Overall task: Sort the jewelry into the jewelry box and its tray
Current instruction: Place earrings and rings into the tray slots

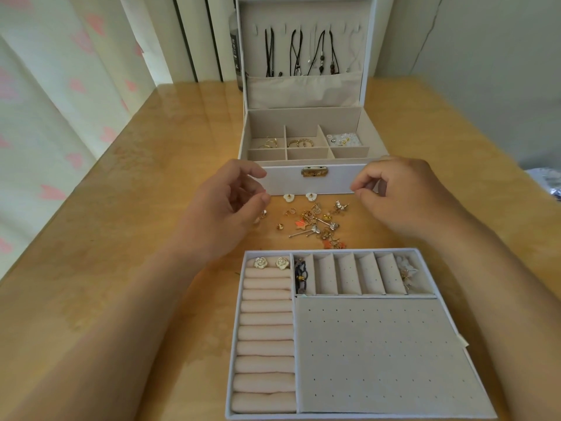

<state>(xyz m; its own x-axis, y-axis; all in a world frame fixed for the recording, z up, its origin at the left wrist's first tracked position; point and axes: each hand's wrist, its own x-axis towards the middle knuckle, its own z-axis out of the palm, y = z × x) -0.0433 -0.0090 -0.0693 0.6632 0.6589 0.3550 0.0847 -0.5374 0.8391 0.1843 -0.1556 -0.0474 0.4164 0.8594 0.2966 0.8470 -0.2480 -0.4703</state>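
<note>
The white jewelry box (309, 183) stands open at the back, with black cord necklaces (297, 53) hung in its lid and gold rings (268, 143) in its compartments. Its tray (379, 344) lies in front, holding two rose earrings (261, 263), a dark bracelet (300, 275) and a white flower piece (405, 268). A pile of loose earrings (315, 223) lies between them, with two white heart studs (288, 197) by the box front. My left hand (230, 202) hovers left of the pile, fingers loosely curled. My right hand (394, 192) hovers on the right, thumb and forefinger tips together, nothing visible between them.
Clear beads (344, 139) fill the box's back right compartment. A dark bottle (235, 47) stands behind the box. The wooden table (151, 177) ends at the left by a curtain (45, 101). A crumpled bag (546, 183) sits at the right edge.
</note>
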